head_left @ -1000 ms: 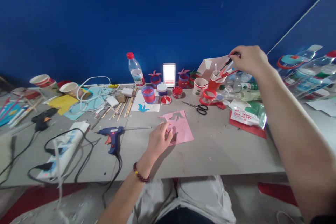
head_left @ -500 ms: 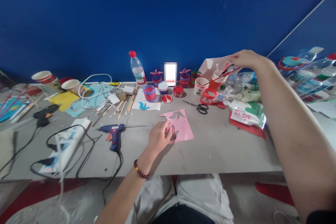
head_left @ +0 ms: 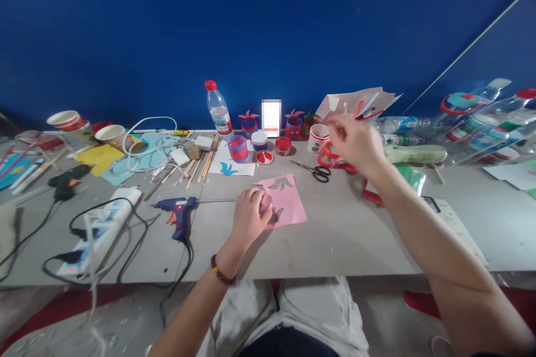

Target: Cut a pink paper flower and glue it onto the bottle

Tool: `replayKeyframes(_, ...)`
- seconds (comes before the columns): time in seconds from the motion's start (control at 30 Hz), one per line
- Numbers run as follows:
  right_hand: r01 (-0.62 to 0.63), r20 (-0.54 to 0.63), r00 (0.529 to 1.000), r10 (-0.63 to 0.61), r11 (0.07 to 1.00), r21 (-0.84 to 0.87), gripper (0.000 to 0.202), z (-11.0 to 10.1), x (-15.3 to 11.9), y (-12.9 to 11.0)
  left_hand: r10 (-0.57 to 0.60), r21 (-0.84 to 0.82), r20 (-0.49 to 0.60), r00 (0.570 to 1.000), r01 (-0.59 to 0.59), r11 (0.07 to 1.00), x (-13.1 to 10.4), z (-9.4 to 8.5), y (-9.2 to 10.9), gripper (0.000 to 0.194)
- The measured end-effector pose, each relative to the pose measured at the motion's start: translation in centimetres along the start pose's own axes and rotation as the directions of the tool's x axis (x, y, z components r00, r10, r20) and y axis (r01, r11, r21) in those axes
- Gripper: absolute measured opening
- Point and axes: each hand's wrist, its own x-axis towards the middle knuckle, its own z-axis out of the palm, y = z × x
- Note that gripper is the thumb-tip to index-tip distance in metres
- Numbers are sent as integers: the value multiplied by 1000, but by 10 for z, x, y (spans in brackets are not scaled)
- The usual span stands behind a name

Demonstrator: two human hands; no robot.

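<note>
Beyond the left hand [head_left: 251,212]: containers on the table [head_left: 343,245]

The left hand is gripping a small pink piece [head_left: 266,202] between thumb and bent fingers, at the left edge of a pink sheet [head_left: 293,207]. Beyond it, a red jar [head_left: 283,146] is standing open, showing red contents; left of this, a white-lidded jar [head_left: 259,141] is standing closed. Farther left, a purple-and-red cup [head_left: 238,149] is showing red inside. The right hand [head_left: 355,142] is hovering farther out rightward, near a paper cup [head_left: 317,142]; blur is hiding whether its curled fingers are holding anything.
</note>
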Motion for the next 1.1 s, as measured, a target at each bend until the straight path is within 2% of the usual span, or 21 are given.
replayKeyframes(0.07,-30,182,982,49,994,-106,20,19,-33,-9,-12,8,8,1000,12,1000,0,0,-1,21)
replayKeyframes(0.13,-47,359,927,112,982,-184,19,34,-58,-11,-26,19,16,1000,25,999,0,1,-2,26)
replayKeyframes(0.17,-65,422,894,151,975,-212,20,39,-67,-10,-32,28,19,999,32,999,0,1,-2,28)
replayKeyframes(0.23,-117,456,860,228,959,-259,24,48,-80,-6,-39,49,21,999,38,998,-1,1,-2,31)
replayKeyframes(0.3,-152,435,859,270,946,-288,29,55,-87,-1,-36,65,15,999,35,997,-1,0,-2,32)
replayKeyframes(0.4,-154,419,868,266,947,-282,28,64,-92,6,-28,74,19,999,26,997,-2,0,-2,32)
replayKeyframes(0.53,-167,419,866,273,947,-273,24,68,-94,10,-20,115,21,1000,18,993,-4,5,-6,43)
replayKeyframes(0.63,-174,356,899,256,954,-246,22,66,-96,9,-15,147,17,1000,12,989,-6,9,-8,56)
replayKeyframes(0.73,-191,260,933,250,954,-231,25,63,-97,6,-10,165,27,1000,5,986,-7,11,-9,60)
replayKeyframes(0.93,-167,55,982,180,967,-195,29,58,-97,0,6,129,36,999,-11,992,-5,8,-7,47)
replayKeyframes(1.1,-231,-40,972,230,973,-18,31,58,-99,4,-5,66,44,999,2,998,-3,6,-6,33)
